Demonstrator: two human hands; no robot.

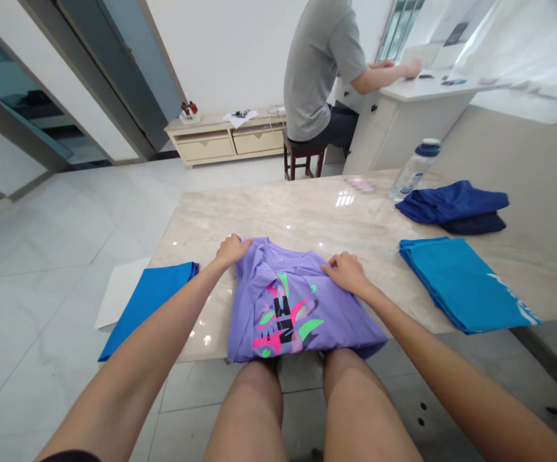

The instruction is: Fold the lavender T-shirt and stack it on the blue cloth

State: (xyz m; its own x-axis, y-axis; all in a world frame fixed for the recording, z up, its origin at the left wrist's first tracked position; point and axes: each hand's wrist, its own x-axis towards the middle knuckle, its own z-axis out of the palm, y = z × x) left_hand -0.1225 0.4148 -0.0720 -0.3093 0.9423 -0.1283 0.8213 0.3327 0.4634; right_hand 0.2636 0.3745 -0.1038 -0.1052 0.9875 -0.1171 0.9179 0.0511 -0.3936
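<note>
A purple T-shirt (341, 311) with a pink, green and black print lies partly folded at the table's near edge, its neckline on the far side. Its lower part hangs a little over the edge above my knees. My left hand (233, 249) pinches the shirt's upper left corner, thumb on top. At the upper right, beside the neckline, my right hand (348, 271) has curled fingers closed on the cloth. The undersides of the fingers are hidden. Creases run through the fabric near my left hand.
Folded blue cloth (151, 301) lies at the left edge of the marble table (240, 212). To the right are a folded teal garment (466, 282), a dark blue garment (452, 202) and a water bottle (413, 170). A seated person (314, 70) works at a white counter beyond.
</note>
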